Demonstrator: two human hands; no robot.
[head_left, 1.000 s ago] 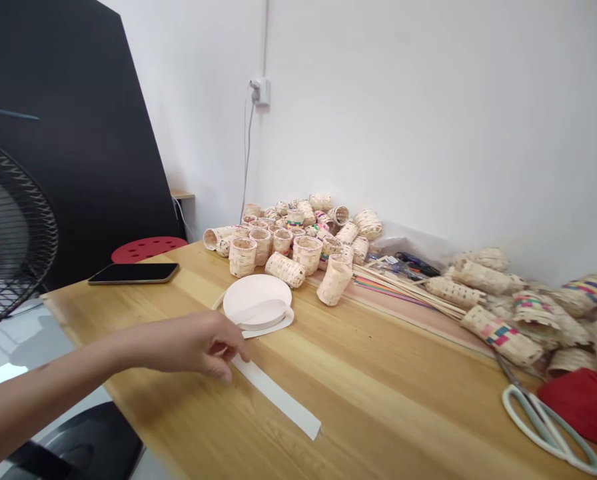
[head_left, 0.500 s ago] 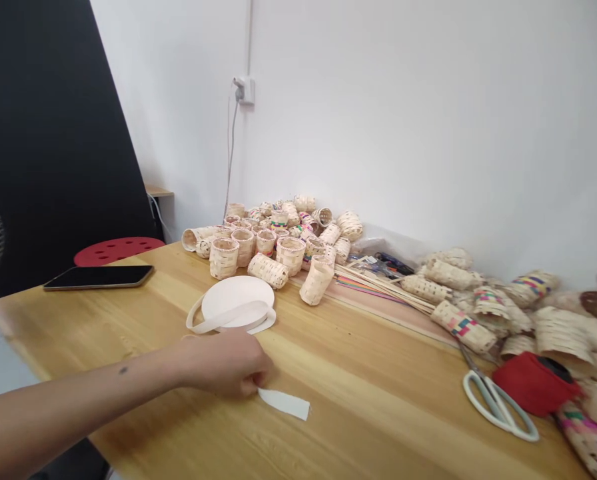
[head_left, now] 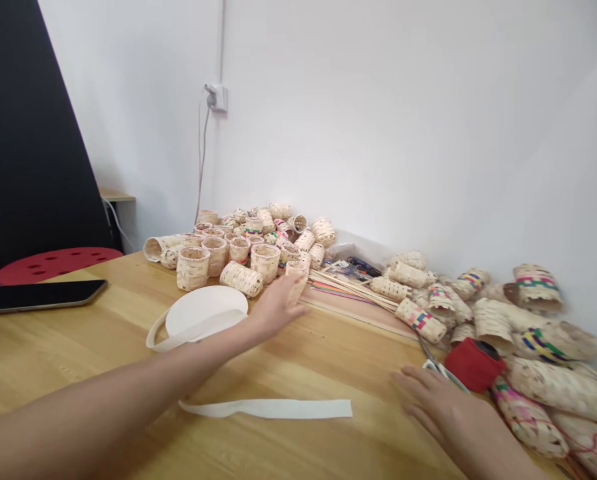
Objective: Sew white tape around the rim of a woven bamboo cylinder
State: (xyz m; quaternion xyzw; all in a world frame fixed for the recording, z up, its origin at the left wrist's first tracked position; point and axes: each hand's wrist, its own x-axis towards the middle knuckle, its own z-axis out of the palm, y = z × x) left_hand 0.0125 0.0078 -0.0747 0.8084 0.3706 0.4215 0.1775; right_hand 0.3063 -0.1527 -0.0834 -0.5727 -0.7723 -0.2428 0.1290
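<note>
My left hand (head_left: 278, 305) reaches over the table to a small woven bamboo basket (head_left: 298, 268), its thumb apart from the fingers. The hand hides much of this basket, and a firm grip is not visible. A flat white ribbon strip (head_left: 278, 409) lies loose on the wood below my left forearm. Beside that arm is a white ribbon roll (head_left: 198, 310) with a loop hanging off it. My right hand (head_left: 443, 403) hovers or rests at the right, fingers stretched out and holding nothing, partly covering the white-handled scissors (head_left: 446, 372).
Several woven baskets (head_left: 193, 269) crowd the back of the wooden table, with thin bamboo strips (head_left: 353, 290) beside them. More woven pieces (head_left: 553, 380) pile up at the right around a red cloth-wrapped roll (head_left: 473, 365). A phone (head_left: 43, 297) lies at the left edge.
My left hand has let go of the white ribbon strip and moved forward to the basket. The strip now lies straighter on the table. My right hand has come into view. The view has turned right.
</note>
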